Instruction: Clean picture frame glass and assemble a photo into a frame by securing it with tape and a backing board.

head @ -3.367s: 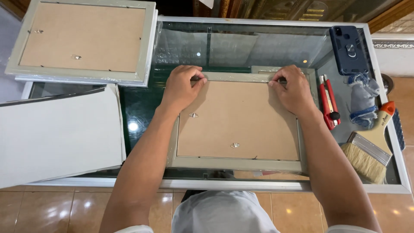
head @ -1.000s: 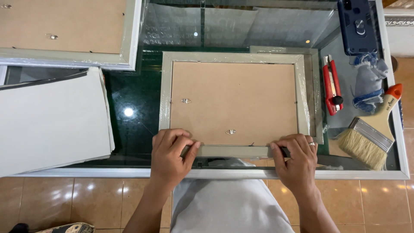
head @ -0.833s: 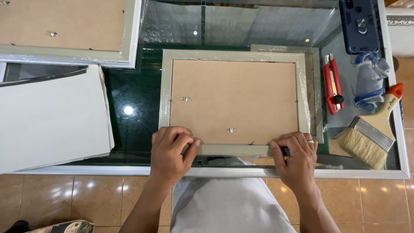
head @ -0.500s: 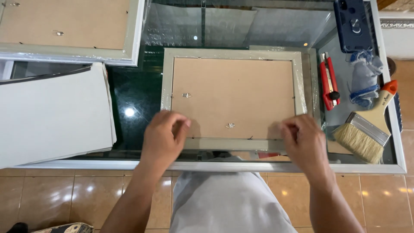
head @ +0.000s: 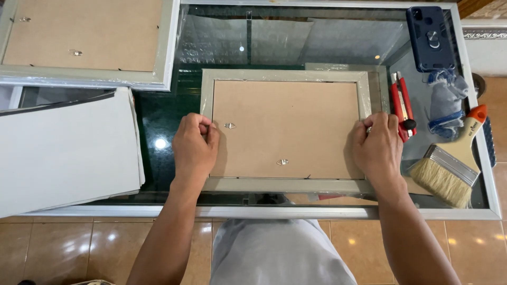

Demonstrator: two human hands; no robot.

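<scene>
Picture frame [head: 288,184], face down in the middle of the glass tabletop [head: 264,214], pale grey-green moulding around a brown backing board [head: 285,126] — that's the piece under both hands. It looks light and rigid along the rails, but a frame like this probably carries a glass pane underneath, so treat it as fragile; and a smooth frame on a glass top will likely slide easily. The safest hold is on the moulding at the two short sides, not on the thin board, which could flex. That's about where the hands sit: the left hand [head: 194,143] rests curled on the left rail, fingertips bunched at the board's edge, pinching or pressing something too small to make out; the right hand [head: 378,146] lies over the right rail, fingers bent down at the edge, and whether they grip anything I can't tell. On the board, two small metal hangers [head: 282,162] are fixed. Round about: a white sheet [head: 68,153] to the left, a second frame [head: 84,42] face down at the far left, a paintbrush [head: 449,169], a dark phone [head: 430,37], a crumpled blue-grey cloth [head: 446,103] and a red utility knife [head: 401,105] just beside the right hand.
</scene>
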